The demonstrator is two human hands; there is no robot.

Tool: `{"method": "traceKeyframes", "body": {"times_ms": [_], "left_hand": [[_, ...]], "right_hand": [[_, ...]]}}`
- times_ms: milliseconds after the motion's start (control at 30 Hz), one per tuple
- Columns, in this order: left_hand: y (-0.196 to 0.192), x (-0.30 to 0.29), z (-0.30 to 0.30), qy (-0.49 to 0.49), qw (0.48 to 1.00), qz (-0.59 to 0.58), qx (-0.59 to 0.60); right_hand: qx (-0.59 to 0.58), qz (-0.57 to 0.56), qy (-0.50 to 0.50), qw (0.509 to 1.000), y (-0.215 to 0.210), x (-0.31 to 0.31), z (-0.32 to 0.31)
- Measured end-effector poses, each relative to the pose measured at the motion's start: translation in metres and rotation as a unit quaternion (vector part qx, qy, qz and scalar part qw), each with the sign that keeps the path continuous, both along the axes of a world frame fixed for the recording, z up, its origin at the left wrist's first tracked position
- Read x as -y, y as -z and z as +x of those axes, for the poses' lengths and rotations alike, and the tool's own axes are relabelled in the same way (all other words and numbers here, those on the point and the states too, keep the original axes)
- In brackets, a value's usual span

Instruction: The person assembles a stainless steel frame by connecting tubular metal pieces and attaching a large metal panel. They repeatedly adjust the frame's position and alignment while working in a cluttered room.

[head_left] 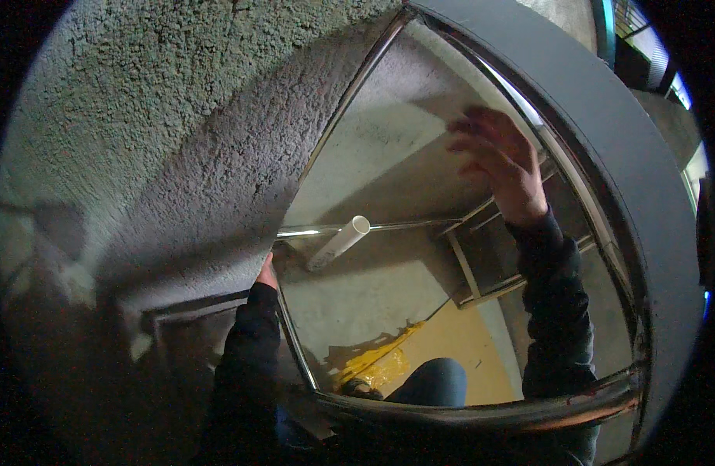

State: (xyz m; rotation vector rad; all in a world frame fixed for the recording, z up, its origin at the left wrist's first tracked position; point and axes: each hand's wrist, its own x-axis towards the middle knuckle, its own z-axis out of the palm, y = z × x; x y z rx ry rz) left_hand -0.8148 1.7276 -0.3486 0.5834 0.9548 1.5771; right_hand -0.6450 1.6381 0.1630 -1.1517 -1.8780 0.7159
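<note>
My right hand (pixel 499 159) is raised inside a frame of shiny metal tubes, blurred by motion, its fingers loosely bent and apart, holding nothing. The frame's right-side tube (pixel 575 163) runs close by it. My left hand (pixel 267 272) is low at the left side of the frame, beside the left end of a cross bar (pixel 404 226) and against the rough wall. Most of its fingers are hidden, so I cannot tell whether it grips the tube. Between my hands a white plastic pipe (pixel 340 242) stands tilted, its round end facing up.
A rough concrete wall (pixel 140 116) rises on the left. A curved grey panel (pixel 606 132) borders the frame on the right. Below are a tan board (pixel 466 342), yellow plastic sheeting (pixel 381 363) and my knee in blue jeans (pixel 435 382). A thick tube (pixel 482 413) crosses the near side.
</note>
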Motion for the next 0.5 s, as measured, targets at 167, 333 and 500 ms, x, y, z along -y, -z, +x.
{"method": "traceKeyframes", "body": {"times_ms": [167,333,500], "left_hand": [[0.011,0.003,0.003,-0.001,0.980,0.067,-0.185],[0.015,-0.008,-0.016,-0.071,0.985,0.098,0.127],[-0.030,0.023,0.050,0.002,0.998,-0.008,0.066]], "right_hand": [[0.035,0.011,-0.062,0.997,0.009,-0.048,-0.059],[0.049,0.092,-0.110,0.988,-0.007,-0.073,-0.095],[0.016,0.063,0.001,0.998,-0.015,-0.081,-0.047]]}}
